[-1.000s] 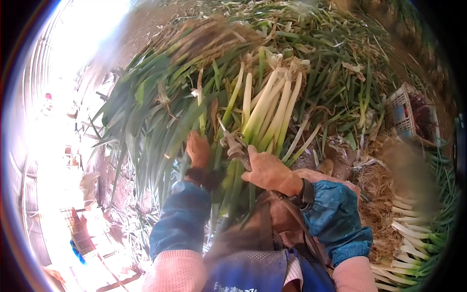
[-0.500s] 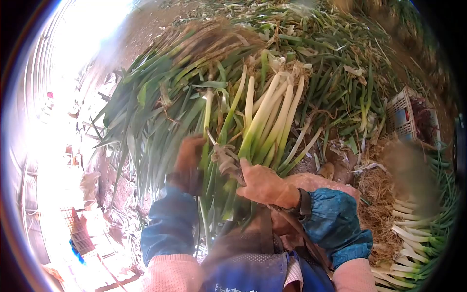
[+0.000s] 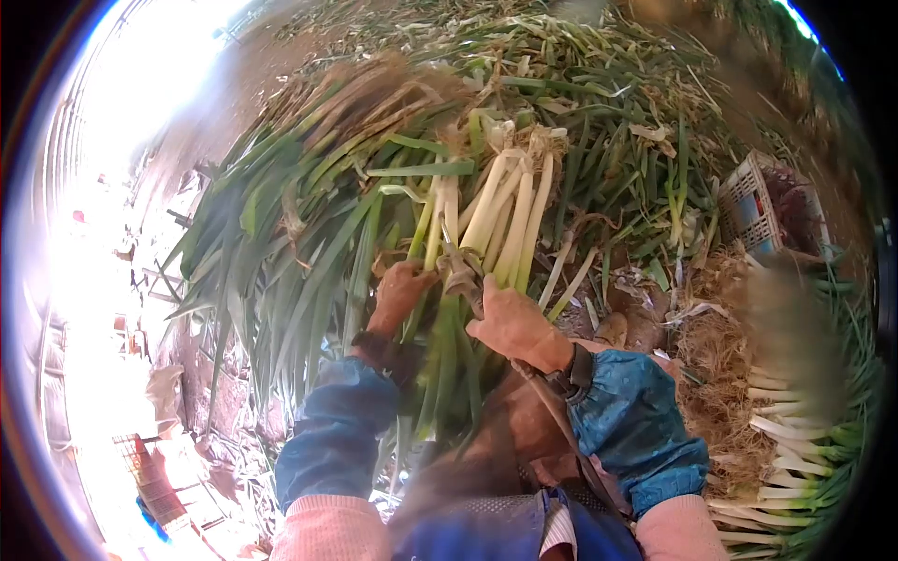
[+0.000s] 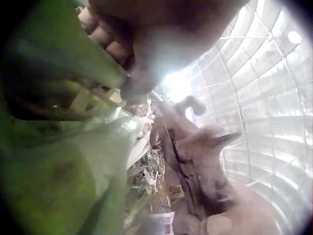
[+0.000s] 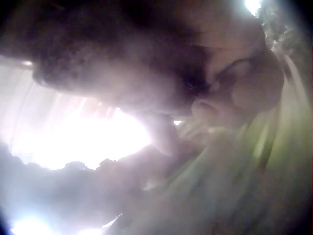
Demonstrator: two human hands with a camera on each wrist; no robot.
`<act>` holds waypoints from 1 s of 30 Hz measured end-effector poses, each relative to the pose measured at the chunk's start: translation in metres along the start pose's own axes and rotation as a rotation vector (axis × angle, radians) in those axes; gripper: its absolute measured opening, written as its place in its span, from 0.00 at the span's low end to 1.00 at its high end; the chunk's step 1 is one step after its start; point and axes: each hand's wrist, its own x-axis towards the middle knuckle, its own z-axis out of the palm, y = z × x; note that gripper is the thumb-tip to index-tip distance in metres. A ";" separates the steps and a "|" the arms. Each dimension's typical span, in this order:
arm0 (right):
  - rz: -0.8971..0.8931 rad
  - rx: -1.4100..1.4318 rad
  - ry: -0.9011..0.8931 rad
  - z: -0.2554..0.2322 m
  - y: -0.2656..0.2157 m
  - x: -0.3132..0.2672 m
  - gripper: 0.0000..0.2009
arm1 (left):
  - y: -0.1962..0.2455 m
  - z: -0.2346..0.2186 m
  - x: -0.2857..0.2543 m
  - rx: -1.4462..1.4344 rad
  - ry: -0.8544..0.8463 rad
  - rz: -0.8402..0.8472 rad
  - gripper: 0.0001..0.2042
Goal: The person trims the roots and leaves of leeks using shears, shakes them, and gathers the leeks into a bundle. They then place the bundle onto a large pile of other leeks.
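The person's left hand (image 3: 400, 297) is at a green stalk (image 3: 432, 220) of a leek; its fingers are curled, and, as far as I can see in this rather blurred place, they are clamped on that stalk. The right hand (image 3: 524, 327) has its fingers wrapped around a grey gun-shaped tool (image 3: 460, 280), whose thin nozzle points away from the person, near the stalk. From this hand a brown hose (image 3: 554, 400) runs back toward the body. Just ahead of the tool lie several leeks (image 3: 500, 220), side by side, with white root ends away from the person and green leaves toward the hands. A big heap of leaves (image 3: 580, 93) spreads behind them. To the right there is a crate (image 3: 748, 201), and nearer, a row of pale-stemmed leeks (image 3: 784, 438) beside their tangled roots (image 3: 716, 355).
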 end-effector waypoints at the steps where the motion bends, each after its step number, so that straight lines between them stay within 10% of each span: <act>1: 0.006 0.006 0.005 -0.001 0.002 0.002 0.23 | 0.000 -0.001 0.000 -0.017 0.013 0.028 0.16; 23: 0.052 -0.141 -0.058 0.008 -0.044 0.092 0.17 | -0.044 -0.010 -0.052 -0.235 -0.009 0.013 0.15; 30: 0.070 -0.250 -0.031 -0.054 -0.009 0.070 0.17 | -0.021 -0.032 -0.028 -0.265 0.094 0.131 0.13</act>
